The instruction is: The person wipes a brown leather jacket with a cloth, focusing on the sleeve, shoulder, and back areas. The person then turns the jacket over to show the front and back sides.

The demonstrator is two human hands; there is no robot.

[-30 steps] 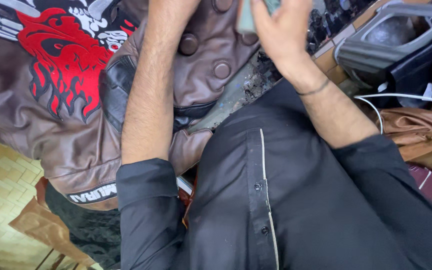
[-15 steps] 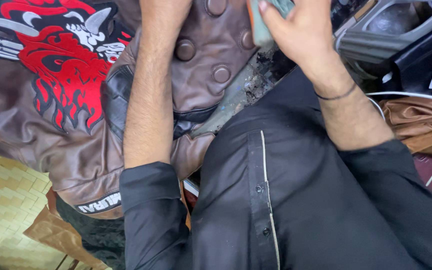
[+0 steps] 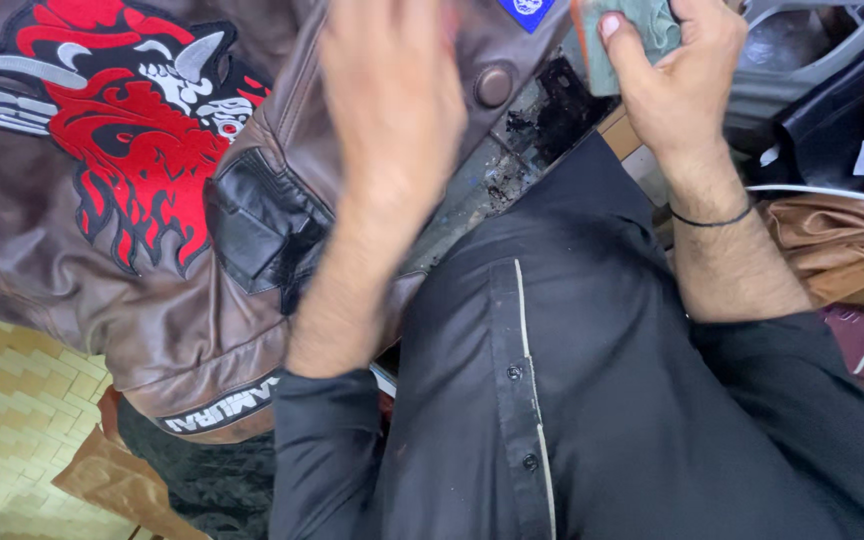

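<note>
A brown leather jacket [image 3: 152, 300] lies spread flat, filling the left and upper part of the view. Its leather is glossy and creased. A large embroidered patch [image 3: 132, 140] in red, black, white and grey sits on it at upper left. Below and right of the patch is a black leather pocket flap [image 3: 262, 225]. A round brown snap button [image 3: 493, 86] shows near the top. The hem carries a dark band with white lettering. A small grey-green cloth [image 3: 632, 40], folded, is pinched at the top edge.
</note>
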